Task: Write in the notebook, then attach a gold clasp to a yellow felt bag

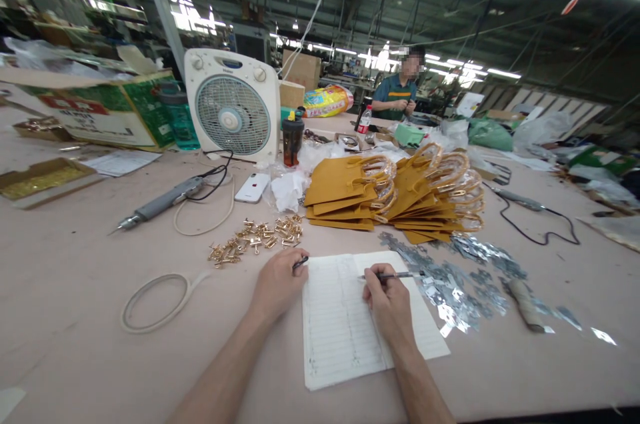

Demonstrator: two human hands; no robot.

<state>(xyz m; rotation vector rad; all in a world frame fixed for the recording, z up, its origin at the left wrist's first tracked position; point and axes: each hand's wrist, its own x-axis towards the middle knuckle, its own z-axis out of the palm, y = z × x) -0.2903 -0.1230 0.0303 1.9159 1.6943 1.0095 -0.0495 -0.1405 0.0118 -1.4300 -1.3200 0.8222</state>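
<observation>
You're at a big work table. A white fan stands at the back w/ a green-printed carton to its left. A stack of mustard-yellow bags w/ looped handles lies mid-table, just beyond the notebook. The notebook lies open flat in front of you, lined pages up, betw. your two forearms. Silver metal pieces are scattered right of it, some touching its right edge. A pile of gold fittings sits just beyond your left hand. A grey electric screwdriver lies further left, and a white phone sits near the fan's base.

Your left hand rests knuckles-up at the notebook's top-left corner, fingers curled around a small dark piece; can't tell what it is. Your right hand is closed in a writing grip on the pen, tip on the page. A co-worker sits at the far end.
</observation>
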